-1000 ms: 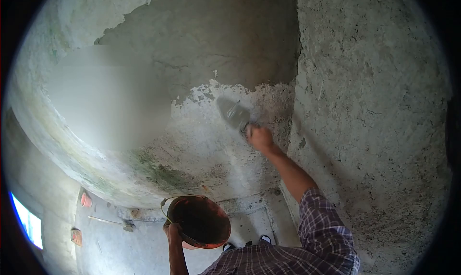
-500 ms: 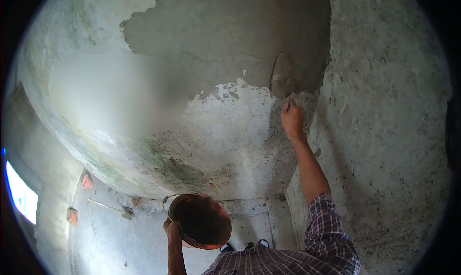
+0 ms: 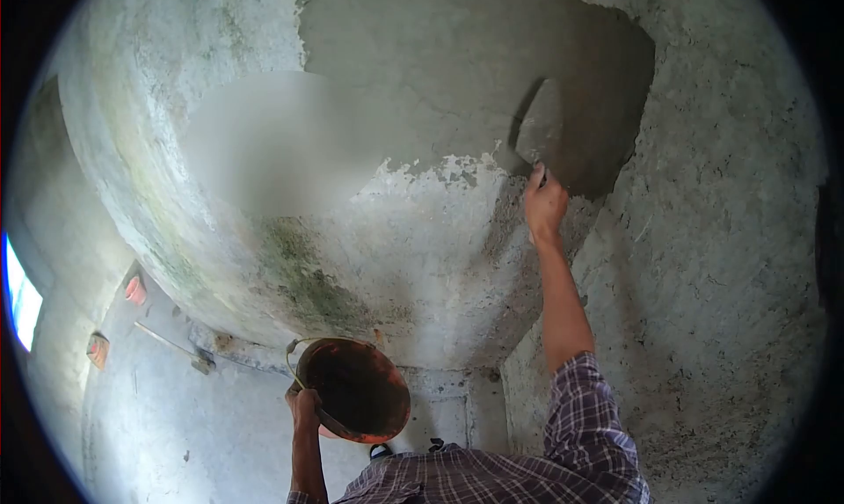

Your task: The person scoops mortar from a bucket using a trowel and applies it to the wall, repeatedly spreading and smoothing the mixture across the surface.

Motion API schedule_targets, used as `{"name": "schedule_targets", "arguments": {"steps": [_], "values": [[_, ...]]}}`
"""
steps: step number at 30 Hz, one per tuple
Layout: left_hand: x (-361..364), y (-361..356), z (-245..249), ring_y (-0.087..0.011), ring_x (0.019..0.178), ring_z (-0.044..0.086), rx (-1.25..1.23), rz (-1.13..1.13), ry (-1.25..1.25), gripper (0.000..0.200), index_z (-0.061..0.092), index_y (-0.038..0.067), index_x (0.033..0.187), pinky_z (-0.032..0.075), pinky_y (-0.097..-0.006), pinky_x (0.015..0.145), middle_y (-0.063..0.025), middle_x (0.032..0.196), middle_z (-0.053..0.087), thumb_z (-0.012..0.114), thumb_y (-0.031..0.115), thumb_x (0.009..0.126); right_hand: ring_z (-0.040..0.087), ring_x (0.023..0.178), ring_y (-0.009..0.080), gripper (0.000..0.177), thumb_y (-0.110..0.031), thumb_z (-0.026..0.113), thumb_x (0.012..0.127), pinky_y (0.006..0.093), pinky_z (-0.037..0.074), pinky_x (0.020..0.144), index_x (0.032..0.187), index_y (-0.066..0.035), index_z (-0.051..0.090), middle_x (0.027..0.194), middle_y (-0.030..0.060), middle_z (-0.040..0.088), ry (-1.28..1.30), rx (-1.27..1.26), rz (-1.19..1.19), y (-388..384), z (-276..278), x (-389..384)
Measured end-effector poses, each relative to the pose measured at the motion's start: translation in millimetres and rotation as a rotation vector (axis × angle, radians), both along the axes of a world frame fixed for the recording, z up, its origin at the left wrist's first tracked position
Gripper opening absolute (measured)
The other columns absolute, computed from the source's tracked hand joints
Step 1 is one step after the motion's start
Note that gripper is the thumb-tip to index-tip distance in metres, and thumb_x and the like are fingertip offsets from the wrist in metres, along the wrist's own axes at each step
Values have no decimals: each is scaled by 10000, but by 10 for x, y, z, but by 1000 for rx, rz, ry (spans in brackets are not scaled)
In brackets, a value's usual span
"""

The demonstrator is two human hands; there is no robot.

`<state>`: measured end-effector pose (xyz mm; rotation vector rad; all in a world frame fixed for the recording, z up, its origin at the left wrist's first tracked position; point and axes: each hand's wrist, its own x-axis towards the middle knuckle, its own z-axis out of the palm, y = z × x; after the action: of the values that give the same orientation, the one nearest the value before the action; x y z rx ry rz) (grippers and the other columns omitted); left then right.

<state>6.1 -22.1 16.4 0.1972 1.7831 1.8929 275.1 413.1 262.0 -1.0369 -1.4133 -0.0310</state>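
The right hand's fingers (image 3: 538, 177) are closed around the handle of a trowel (image 3: 542, 124), its blade extending beyond them over dark wet plaster (image 3: 457, 55); contact is unclear. Pale bare wall (image 3: 431, 240) lies below these fingers. The left hand's fingers (image 3: 303, 393) clamp the rim of a bucket (image 3: 356, 390), its wire handle (image 3: 289, 363) beside them. Beyond them, a long-handled tool (image 3: 171, 344) lies on the floor (image 3: 211, 416).

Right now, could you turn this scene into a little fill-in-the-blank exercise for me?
The right hand holds a pointed ____ in front of the smooth plaster.
The left hand grips a round, open-topped ____.
The plaster is ____ than the bare wall just below it.

Missing words: trowel; bucket; darker.
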Motion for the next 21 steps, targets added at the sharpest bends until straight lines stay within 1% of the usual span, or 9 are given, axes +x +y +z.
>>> {"name": "schedule_targets", "arguments": {"steps": [3,4,6,11,13,16,18,20,21], "values": [[-65,69,16,-97,483,443,91,49,3,436,655,-41,943,313,-235,421,-14,673,550,458,-65,555,615,775,460,353,-304,473,916,515,496,699,871,-16,671,798,269,639,96,53,-76,72,140,-191],[-53,11,30,-97,475,433,40,74,-7,432,654,-42,937,311,-236,419,-9,666,545,457,-66,553,615,775,460,353,-304,473,916,515,496,699,871,-16,671,798,269,639,94,50,-78,43,151,-274],[-149,-34,77,-97,467,423,-7,93,-14,429,653,-43,930,310,-237,417,-4,659,541,456,-67,550,614,780,472,368,-311,467,913,522,492,724,890,0,663,826,285,637,45,-271,-65,-23,248,-531],[-343,-171,52,-90,463,415,-59,28,-33,412,649,-39,905,297,-235,414,0,643,534,442,-67,550,616,764,472,377,-309,468,911,525,493,720,852,7,666,797,286,634,-103,-254,78,-441,419,-1239],[-417,-196,12,-87,459,413,-70,11,-15,404,646,-41,898,290,-236,409,0,636,531,439,-68,552,619,729,464,374,-314,476,908,518,497,706,836,-2,670,765,272,635,-206,-198,222,-573,478,-1256],[-530,-205,17,-85,452,407,-71,-4,18,392,642,-46,887,280,-238,403,1,626,525,436,-70,554,622,723,453,365,-316,483,904,508,500,696,870,-8,675,765,270,634,-328,-149,196,-738,604,-951],[-590,-176,8,-86,449,403,-70,1,27,389,640,-48,884,277,-239,401,1,622,522,435,-71,555,619,749,455,359,-313,483,901,504,499,704,905,-12,677,789,275,633,-171,-89,109,-644,580,-768],[-647,-183,-11,-89,449,403,-8,7,0,382,635,-48,870,272,-239,401,-2,626,520,432,-77,548,610,800,470,370,-315,478,899,510,491,729,924,-3,676,827,281,635,11,-147,9,-311,526,-602],[-664,-191,5,-89,449,403,-5,7,-2,382,635,-48,870,272,-239,401,-2,626,520,432,-77,548,610,800,470,370,-315,478,899,510,491,729,924,-3,676,827,281,635,9,-145,9,-260,557,-592]]}}
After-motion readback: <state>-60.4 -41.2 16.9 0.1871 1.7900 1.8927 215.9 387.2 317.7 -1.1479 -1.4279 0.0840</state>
